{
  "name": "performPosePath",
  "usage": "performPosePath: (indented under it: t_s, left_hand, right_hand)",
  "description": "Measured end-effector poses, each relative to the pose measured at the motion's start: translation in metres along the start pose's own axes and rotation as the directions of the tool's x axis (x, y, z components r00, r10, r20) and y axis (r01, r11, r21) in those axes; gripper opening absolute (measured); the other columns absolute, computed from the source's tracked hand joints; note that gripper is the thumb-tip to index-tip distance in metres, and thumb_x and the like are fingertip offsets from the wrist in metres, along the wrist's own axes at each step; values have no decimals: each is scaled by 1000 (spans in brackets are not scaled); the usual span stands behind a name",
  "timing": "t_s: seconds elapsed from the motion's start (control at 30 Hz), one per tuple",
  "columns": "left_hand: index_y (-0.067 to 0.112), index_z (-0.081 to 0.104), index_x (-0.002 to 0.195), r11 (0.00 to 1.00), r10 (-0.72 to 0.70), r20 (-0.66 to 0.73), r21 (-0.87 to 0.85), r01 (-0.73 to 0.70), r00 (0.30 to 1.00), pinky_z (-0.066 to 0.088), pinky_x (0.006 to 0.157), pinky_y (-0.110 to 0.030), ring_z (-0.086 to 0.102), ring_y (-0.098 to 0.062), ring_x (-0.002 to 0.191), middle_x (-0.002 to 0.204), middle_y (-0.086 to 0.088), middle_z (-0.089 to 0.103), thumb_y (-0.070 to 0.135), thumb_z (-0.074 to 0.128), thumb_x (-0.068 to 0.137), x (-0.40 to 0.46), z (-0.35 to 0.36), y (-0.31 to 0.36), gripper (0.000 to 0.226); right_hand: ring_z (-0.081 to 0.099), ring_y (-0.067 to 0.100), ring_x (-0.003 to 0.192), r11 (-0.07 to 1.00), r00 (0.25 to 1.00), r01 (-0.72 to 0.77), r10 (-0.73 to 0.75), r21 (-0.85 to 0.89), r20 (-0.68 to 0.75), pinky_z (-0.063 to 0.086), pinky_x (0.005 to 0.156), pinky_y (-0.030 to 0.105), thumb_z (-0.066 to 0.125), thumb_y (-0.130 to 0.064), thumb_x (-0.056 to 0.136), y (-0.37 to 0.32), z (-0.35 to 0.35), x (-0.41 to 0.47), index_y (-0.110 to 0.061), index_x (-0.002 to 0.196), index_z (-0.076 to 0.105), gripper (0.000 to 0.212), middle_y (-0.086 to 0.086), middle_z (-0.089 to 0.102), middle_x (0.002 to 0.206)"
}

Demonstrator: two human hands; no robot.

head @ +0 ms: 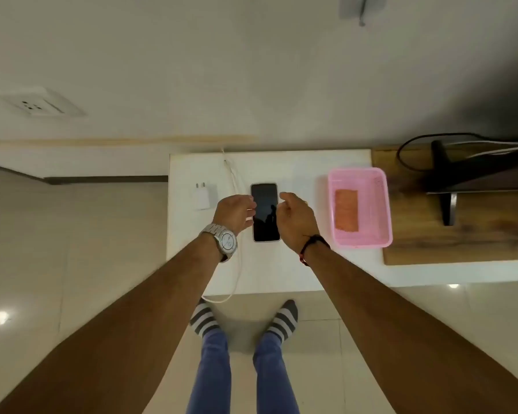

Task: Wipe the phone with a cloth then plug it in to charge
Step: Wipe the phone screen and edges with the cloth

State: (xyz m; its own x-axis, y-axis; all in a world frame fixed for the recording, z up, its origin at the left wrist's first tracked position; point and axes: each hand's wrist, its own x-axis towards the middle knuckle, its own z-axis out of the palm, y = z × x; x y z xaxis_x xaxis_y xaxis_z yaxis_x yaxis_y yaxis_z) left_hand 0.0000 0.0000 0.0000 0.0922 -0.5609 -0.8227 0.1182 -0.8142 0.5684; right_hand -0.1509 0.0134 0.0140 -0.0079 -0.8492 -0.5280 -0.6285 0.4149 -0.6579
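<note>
Black-screened slab phone with a pale rim [265, 212] lies flat, face up, on the white worktop [299, 264]. Its long axis runs straight away from the person, the near short end toward the worktop's front edge.

Hands flank it: left hand [235, 213] on its left long edge, right hand [296, 219] on its right long edge. Both are relaxed, fingers loosely bent, nothing gripped. Left fingertips overlap the phone's left edge in view; can't tell if that's contact or a hover. Right hand looks just beside the right edge, thumb side toward the glass.

Key relation: the folded orange cloth [346, 210] sits inside the pink plastic basket [360, 243], to the right of the phone, well past the right hand. So the right hand is the nearer one for the cloth, and my read is the wipe hasn't started. The left hand is placed to steady the phone.

Charging kit is on the other side: white wall adapter [203, 196] left of the phone, white cable [238, 264] running between adapter and phone and looping off the front edge. White wall socket [39, 106] is far left on the wall, so the left hand is nearer for plugging in.
</note>
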Motion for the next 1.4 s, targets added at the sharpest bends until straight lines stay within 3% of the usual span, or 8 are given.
performPosePath:
  t_s: [0.2,0.33,0.53,0.67,0.9,1.17,1.27,1.4]
  left_hand:
    - [-6,60,116,972,-60,-4,229,59,998,40,113,-58,51,-53,128,123,-32,56,-8,41,104,55,8,-32,23]
    - [23,47,73,929,86,-69,365,-55,994,47,107,-57,54,-32,105,109,-15,51,1,41,103,70,16,-45,38]
    - [18,51,78,951,40,-100,309,-7,994,49,107,-56,53,-27,100,108,-14,54,21,40,108,83,22,-47,32]
    - [5,68,96,972,-11,-114,233,37,993,59,94,-52,70,-33,95,101,-18,73,61,26,104,77,27,-48,70]
    - [27,74,106,996,-86,79,9,85,993,60,65,-32,79,-26,88,100,-10,81,81,33,93,58,33,-47,69]
    - [17,60,142,931,-10,468,-317,179,884,58,90,-54,67,-36,109,132,-20,67,74,26,98,54,26,-47,81]
    - [15,58,144,911,28,528,-364,196,849,59,88,-53,67,-35,105,129,-20,67,73,25,99,56,28,-49,80]
    - [12,56,146,872,85,593,-433,229,801,57,94,-57,68,-37,107,130,-23,66,66,32,102,58,30,-51,74]
  right_hand:
    - [53,28,128,952,958,-286,280,107,63,42,112,38,44,-17,104,42,27,40,-11,151,41,47,13,53,141]
    - [54,29,126,927,937,-346,333,142,109,46,109,41,45,-16,102,56,45,57,-12,152,38,50,14,48,146]
    - [42,22,76,932,944,-328,329,154,23,31,52,20,43,-6,93,66,62,71,-21,71,41,27,4,44,79]
    - [60,31,89,922,948,-316,316,224,39,55,79,37,43,-6,97,67,57,63,3,106,63,23,23,63,99]
    - [66,23,111,843,965,-246,259,478,42,57,97,43,50,-16,101,65,45,34,-16,129,59,30,6,67,120]
    - [70,9,80,983,951,176,-156,49,-266,53,77,17,61,-17,96,85,-36,50,-16,98,76,16,-3,75,85]
    - [67,17,74,987,872,60,-125,-149,-473,55,76,28,61,-20,93,111,-67,70,-19,87,71,12,-1,72,79]
    - [65,28,94,918,949,-109,-19,-381,-315,52,87,35,66,-15,88,154,-79,84,-18,114,68,27,8,69,104]
